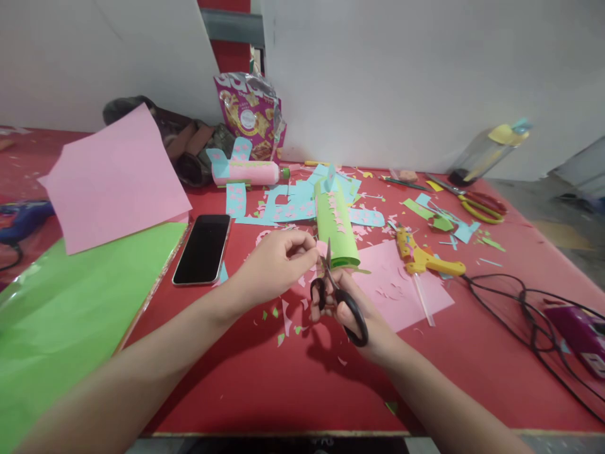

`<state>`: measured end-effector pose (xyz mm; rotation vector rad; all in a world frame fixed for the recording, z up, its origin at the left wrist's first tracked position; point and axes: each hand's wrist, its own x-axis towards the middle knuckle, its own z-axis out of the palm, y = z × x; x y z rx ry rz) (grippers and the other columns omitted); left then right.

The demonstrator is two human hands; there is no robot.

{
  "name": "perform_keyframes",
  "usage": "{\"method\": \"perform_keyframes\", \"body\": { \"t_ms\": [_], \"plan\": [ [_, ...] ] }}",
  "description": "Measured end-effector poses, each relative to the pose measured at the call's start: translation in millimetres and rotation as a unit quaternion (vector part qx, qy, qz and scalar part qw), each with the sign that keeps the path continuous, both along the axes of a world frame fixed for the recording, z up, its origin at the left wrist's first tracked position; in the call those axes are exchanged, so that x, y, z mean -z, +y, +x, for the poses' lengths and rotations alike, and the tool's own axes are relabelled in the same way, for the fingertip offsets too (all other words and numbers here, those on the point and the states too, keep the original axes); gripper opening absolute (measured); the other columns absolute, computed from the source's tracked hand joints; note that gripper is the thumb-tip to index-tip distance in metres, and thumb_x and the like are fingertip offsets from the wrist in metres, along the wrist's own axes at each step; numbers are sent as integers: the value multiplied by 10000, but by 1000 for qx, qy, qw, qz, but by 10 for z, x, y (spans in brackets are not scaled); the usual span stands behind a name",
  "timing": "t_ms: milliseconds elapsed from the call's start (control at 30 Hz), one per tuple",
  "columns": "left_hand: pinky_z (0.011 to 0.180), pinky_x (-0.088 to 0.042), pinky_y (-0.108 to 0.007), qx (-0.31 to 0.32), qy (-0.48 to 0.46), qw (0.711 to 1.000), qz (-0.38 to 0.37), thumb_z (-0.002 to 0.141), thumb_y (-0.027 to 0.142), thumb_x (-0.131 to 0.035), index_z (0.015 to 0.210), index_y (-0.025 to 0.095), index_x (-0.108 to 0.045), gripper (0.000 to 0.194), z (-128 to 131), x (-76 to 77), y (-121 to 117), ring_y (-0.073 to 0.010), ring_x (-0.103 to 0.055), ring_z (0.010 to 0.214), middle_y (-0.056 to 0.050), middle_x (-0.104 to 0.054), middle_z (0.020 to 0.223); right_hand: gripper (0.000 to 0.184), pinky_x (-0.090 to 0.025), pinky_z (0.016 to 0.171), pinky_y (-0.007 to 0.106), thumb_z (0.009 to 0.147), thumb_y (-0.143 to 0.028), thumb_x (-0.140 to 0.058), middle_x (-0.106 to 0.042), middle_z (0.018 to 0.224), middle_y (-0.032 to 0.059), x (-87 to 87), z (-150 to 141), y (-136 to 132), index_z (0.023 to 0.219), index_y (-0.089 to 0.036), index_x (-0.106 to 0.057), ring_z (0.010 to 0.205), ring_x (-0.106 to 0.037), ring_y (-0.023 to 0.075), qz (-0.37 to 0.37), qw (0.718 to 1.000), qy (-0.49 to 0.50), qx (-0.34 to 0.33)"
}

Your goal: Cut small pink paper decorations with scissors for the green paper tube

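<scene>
My right hand grips a pair of scissors with black handles, thumb and fingers in the loops, blades pointing up and away. Between the fingertips of my left hand is a small piece of pink paper, right at the blades. Just beyond my hands lies a green paper roll with blue paper fins and pink scraps along its top. Farther back, a pink-wrapped bottle with a green cap and blue paper wings rests on its side. Small paper scraps lie under and around my hands.
A black-screened phone lies left of my hands, near pink sheets and a large green sheet. To the right are a yellow glue gun with a black cord, pliers and a purple object. A snack bag stands behind.
</scene>
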<state>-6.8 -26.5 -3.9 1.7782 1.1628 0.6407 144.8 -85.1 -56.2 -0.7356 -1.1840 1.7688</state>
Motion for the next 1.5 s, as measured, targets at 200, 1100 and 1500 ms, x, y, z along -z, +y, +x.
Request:
{"method": "perform_keyframes", "body": {
  "t_ms": [200,1100,1500],
  "plan": [
    [573,-352,-217,9,10,1000,-18,771,268,-415,671,150,-522,188,-3,-5,-2,-93,-433,604,24,-483,632,358,-387,635,264,720,-499,-558,-419,814,-10,-3,-2,0,805,-214,-360,670,-480,94,-8,1000,7,1],
    [474,-286,-193,20,34,999,16,756,250,-428,599,151,-475,192,-22,-24,15,-68,-329,503,45,-390,537,360,-368,553,247,723,-504,-547,-428,688,-47,-51,-17,-8,773,-223,-328,555,-466,79,-10,1000,-13,16],
    [501,-302,-200,13,31,999,1,759,263,-429,593,150,-470,205,-21,-50,11,-76,-347,530,40,-387,557,388,-389,494,232,698,-516,-565,-406,658,-56,-59,-21,-11,767,-223,-320,521,-445,74,-31,998,-39,25]
  ]
}}
